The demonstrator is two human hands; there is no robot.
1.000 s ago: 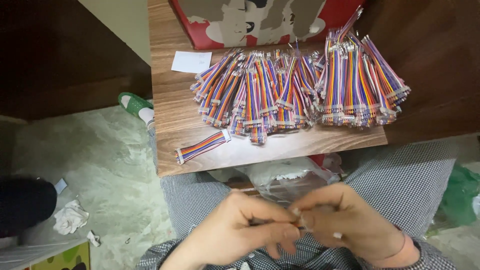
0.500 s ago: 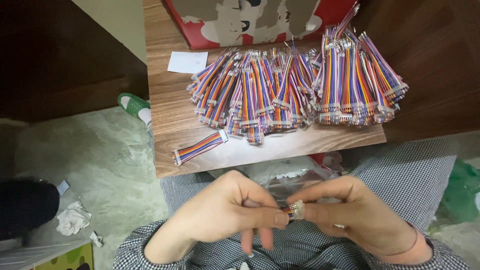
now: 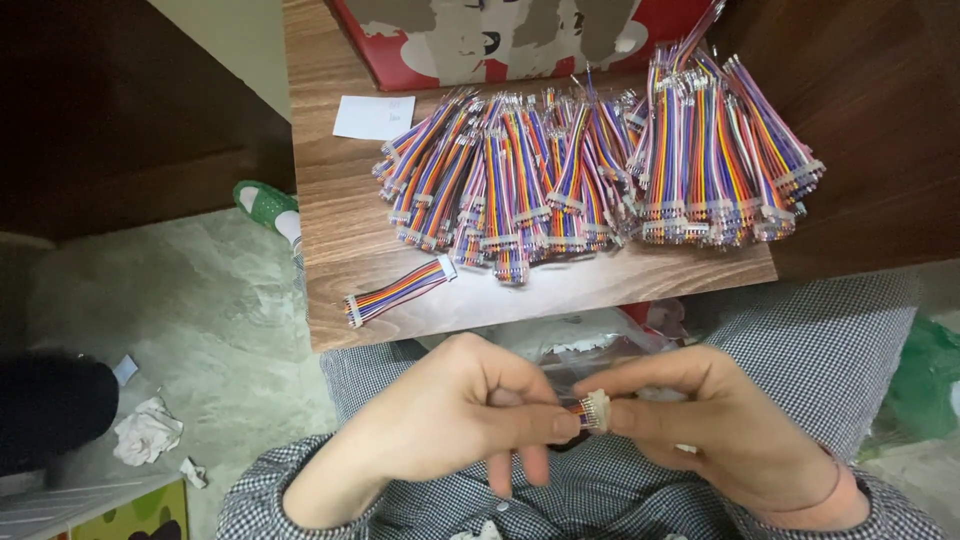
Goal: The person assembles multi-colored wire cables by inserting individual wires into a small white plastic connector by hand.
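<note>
Hands are meeting low in the frame, above a checked lap. The left hand (image 3: 455,415) is pinching the coloured wires of a short cable (image 3: 590,410) between thumb and forefinger; the right hand (image 3: 720,425) is gripping its white plug end. A bench (image 3: 330,200) is filling the upper centre, carrying a large heap of rainbow cables (image 3: 590,170), one loose cable (image 3: 398,290) at its lower left, a white paper slip (image 3: 373,116) and a red box (image 3: 500,35) at the top edge.

Cable heap (image 3: 600,170) on table (image 3: 330,290), box (image 3: 500,40) behind, single cable (image 3: 398,291) front-left.
</note>
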